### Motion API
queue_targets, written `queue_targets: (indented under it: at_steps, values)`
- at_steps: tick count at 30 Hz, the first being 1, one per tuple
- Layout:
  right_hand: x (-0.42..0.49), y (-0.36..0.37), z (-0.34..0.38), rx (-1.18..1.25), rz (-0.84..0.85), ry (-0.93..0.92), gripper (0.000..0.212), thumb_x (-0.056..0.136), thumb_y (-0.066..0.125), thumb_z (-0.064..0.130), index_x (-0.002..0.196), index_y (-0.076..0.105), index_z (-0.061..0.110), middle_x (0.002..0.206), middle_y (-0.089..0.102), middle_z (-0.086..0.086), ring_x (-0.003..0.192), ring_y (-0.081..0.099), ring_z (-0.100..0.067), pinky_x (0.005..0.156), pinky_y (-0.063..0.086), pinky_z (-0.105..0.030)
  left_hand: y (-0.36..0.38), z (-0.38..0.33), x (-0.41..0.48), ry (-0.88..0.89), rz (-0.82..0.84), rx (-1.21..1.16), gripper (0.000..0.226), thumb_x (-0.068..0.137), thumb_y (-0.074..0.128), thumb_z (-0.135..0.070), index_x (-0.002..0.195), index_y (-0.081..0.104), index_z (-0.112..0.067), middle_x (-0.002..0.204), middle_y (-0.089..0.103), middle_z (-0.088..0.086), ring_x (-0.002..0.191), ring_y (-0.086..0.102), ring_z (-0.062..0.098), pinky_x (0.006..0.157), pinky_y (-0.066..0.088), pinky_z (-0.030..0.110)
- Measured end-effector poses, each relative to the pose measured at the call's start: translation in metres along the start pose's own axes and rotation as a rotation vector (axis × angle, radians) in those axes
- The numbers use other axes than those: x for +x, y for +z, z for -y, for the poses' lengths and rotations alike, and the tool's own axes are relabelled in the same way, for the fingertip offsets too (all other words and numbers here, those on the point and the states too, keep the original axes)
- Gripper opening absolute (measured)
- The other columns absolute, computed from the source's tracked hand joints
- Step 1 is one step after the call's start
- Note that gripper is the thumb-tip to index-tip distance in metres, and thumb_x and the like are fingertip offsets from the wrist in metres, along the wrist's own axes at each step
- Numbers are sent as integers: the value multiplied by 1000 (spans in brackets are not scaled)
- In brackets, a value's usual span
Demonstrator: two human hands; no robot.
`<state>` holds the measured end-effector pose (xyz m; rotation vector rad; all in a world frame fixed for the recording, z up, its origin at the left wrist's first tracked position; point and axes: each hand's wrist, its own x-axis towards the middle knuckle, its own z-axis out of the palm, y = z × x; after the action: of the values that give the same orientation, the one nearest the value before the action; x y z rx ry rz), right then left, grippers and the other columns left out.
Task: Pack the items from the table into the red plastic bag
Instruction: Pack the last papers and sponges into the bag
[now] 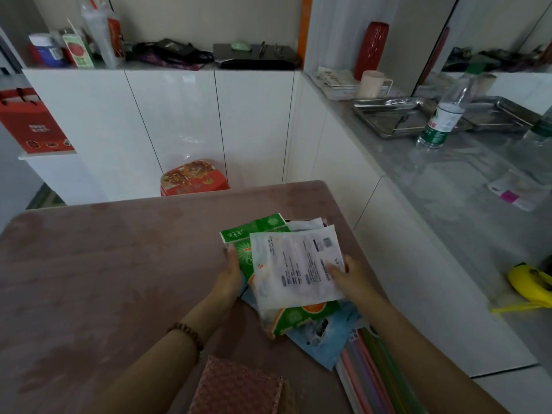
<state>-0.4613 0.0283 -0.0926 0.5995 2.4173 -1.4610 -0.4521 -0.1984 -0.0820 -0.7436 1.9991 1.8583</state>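
On the pink table (104,264) lies a stack of packets. A white printed packet (295,267) is on top of a green tissue pack (257,234). My left hand (230,276) grips the stack's left edge at the green pack. My right hand (349,274) holds the white packet's right edge, thumb on top. Beneath them a light blue packet (322,336) sticks out toward me. A pack of coloured straws (370,372) lies near my right forearm. A red patterned bag (239,386) rests at the table's near edge.
A grey counter (448,180) runs along the right with a water bottle (442,115), steel trays (391,115), a cup (373,83) and a yellow tape measure (531,282). A red tin (194,177) stands on the floor beyond the table. White cabinets are behind.
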Motion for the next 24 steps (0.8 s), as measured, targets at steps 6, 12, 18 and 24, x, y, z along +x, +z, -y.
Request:
queue_targets:
  at_steps: [6,12,18,24]
  values:
    - [9,1,14,189,46,113,72,76,77,21,136,38,7,127,58,-10,101,62,-26,72,51,-28,-4,51,54,98,113,241,86,49,52,-92,118,59,-42,133,56,0,122,54,26,104,42,48]
    - [7,5,23,350,234,-22,39,76,77,15,112,63,14,110,72,-12,93,71,-26,78,59,-40,4,6,-12,154,198,220,42,93,54,-32,127,56,-8,132,57,13,118,56,31,100,46,43]
    - [3,-14,41,377,357,8,40,70,78,14,108,65,9,102,74,-13,91,72,-29,78,59,-44,-3,-12,-29,106,215,-30,31,93,53,-26,119,59,-11,118,66,11,96,68,19,73,58,27]
    - [7,-34,35,27,496,89,34,73,78,10,105,69,3,102,73,-17,88,71,-30,72,60,-37,-13,1,-39,-382,195,-164,53,80,66,-47,115,50,-10,126,50,11,124,48,28,92,44,41]
